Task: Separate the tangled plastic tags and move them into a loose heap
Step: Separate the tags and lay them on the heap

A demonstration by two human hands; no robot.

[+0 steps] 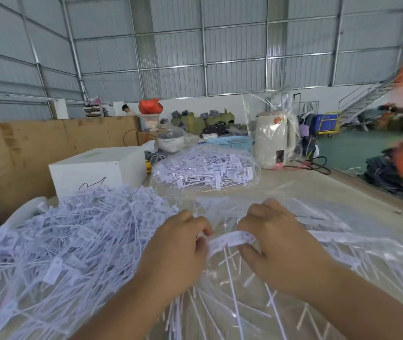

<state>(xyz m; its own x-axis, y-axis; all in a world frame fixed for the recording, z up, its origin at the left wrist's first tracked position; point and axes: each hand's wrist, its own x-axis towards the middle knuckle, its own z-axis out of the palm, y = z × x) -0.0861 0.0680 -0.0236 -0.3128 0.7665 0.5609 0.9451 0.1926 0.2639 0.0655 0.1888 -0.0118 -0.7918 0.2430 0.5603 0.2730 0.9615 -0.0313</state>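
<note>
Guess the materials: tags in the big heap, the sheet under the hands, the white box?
Tags in the heap: likely thin matte white plastic, with stiff straight tails. Sheet: clear glossy plastic film, see-through with glare. White box: probably smooth cardboard, with crisp edges.

Left hand (181, 244) and right hand (276, 244) side by side, knuckles up, fingers curled in a pinch.

Probably a warehouse: corrugated metal walls (235, 45), steel staircase (367, 96), bagged goods (203, 117) beyond worktable (342, 192).

left hand (179, 244) and right hand (279, 244) pinching one strip of tags (230, 240), loose heap (68, 236) alongside
</note>
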